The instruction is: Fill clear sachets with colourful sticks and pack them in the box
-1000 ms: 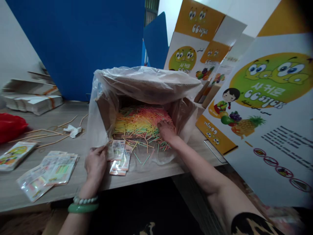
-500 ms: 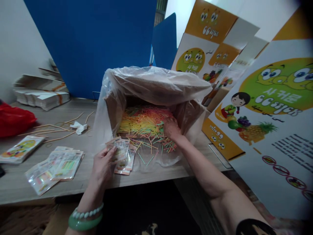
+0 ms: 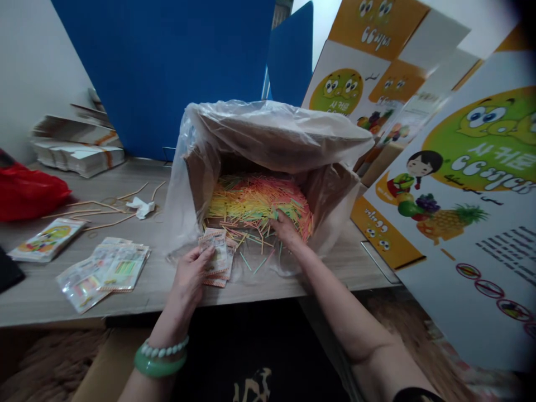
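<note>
The left hand grasps a small clear packet by its near left edge, thumb on top. The packet is tilted over further packets of the same kind, which lie on the worktop just right of that hand's fingers. A beaded bracelet and a green bangle are worn on the left wrist.

The right hand is inside the mouth of the carton, its fingertips at the thin coloured sticks. Green sticks show at the fingertips; whether they are gripped cannot be told. The heap of sticks extends beyond and to the left of the right hand, with a few loose ones nearer the person. A clear plastic liner covers the carton's rim and spreads under these loose sticks.

Left of the left hand lie overlapping filled packets and, farther left, a printed white pack. Beyond these are tan strands, a crumpled white scrap and a red bag. Large printed boxes stand right of the right hand.
</note>
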### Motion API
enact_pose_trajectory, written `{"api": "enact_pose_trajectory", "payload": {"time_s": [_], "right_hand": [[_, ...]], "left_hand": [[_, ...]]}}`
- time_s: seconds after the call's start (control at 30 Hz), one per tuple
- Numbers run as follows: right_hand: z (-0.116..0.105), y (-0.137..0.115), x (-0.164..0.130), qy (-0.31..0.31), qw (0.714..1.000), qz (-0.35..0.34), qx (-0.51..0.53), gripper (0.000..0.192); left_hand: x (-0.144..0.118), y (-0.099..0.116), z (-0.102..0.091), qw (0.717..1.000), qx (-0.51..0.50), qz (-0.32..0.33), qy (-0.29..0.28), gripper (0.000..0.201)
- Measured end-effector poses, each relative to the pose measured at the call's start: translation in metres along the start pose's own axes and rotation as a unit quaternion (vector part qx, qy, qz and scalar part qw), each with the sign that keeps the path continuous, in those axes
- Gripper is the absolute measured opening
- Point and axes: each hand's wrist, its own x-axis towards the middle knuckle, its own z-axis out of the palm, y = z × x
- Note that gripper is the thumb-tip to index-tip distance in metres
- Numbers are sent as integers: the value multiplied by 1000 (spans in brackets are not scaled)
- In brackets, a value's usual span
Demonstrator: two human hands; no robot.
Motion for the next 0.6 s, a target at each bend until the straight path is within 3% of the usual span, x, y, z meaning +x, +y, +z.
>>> {"api": "enact_pose_trajectory", "payload": {"time_s": [0.1,0.2,0.33,0.4,0.43,0.5,0.53,0.6], "right_hand": [[13,-1,-10,-16,997,23,-67,8],[8,-5,-10,-7,996,53,-75,8],[0,-18,-14,32,995,52,75,11],[8,-25,-26,12,980,34,195,14],[16,-28,-33,-10,970,28,242,17],[37,-29,-50,-55,957,25,282,20],[48,-28,-57,-72,958,22,275,20],[67,-23,-67,-81,968,7,236,20]], "left_hand": [[-3,0,1,1000,2,-3,-5,38],[-4,-1,-2,1000,1,-1,-3,37],[-4,-5,-3,1000,10,1,-18,37],[-5,-5,2,999,37,0,-39,36],[-5,-5,6,997,62,22,-48,34],[-6,-5,18,979,141,128,-75,26],[-6,-5,25,956,192,200,-100,21],[-3,-9,38,882,299,322,-171,15]]}}
